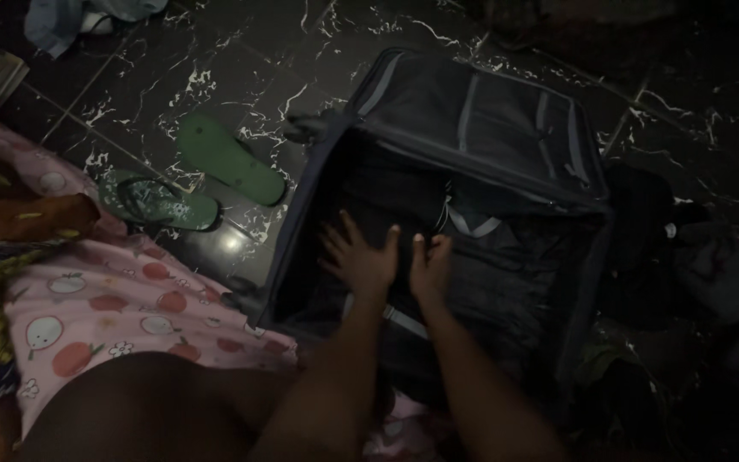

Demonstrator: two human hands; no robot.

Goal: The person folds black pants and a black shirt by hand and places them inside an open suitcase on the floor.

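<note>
A dark suitcase (438,205) lies open on the black marbled floor (241,60), its lid (481,120) thrown back toward the far side and its long axis running from the near left edge, beside the bed, up toward the far right. Both hands are inside its main compartment, over dark folded clothes (489,274) that fill it. The left hand (359,255) lies flat with fingers spread, palm down, pressing on the cloth near the case's left wall; it grips nothing that can be made out. The right hand (431,263) sits just beside it, touching or nearly touching it, fingers curled down into the fabric; in the dim light it cannot be told whether it pinches a fold. A pale strap (472,224) crosses the clothes just beyond the right hand. Left of the case, two green flip-flops (215,171) rest on the floor, one with its sole up. A pink sheet (121,299) printed with fruit covers the bed edge at the near left.
</note>
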